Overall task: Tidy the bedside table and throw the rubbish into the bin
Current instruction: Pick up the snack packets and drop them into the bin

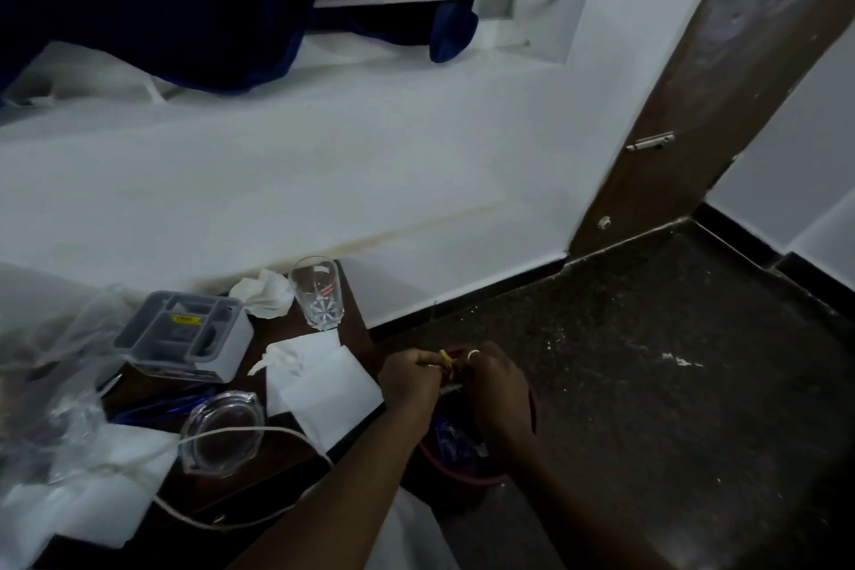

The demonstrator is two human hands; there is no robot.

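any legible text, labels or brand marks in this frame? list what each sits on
Nothing can be read.
Yellow sticker inside the grey organiser tray: print too small and blurred.
Red mark on the drinking glass: blurred, unreadable.
Small yellow item between the left hand and right hand: no text discernible.

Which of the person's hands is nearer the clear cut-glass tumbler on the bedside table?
Left. The left hand is just below and right of the clear cut-glass tumbler, by the table's edge. The right hand is farther right, over the red bin.

bedside table (240, 484), glass (318, 294), ashtray (222, 433), tissues (264, 294)
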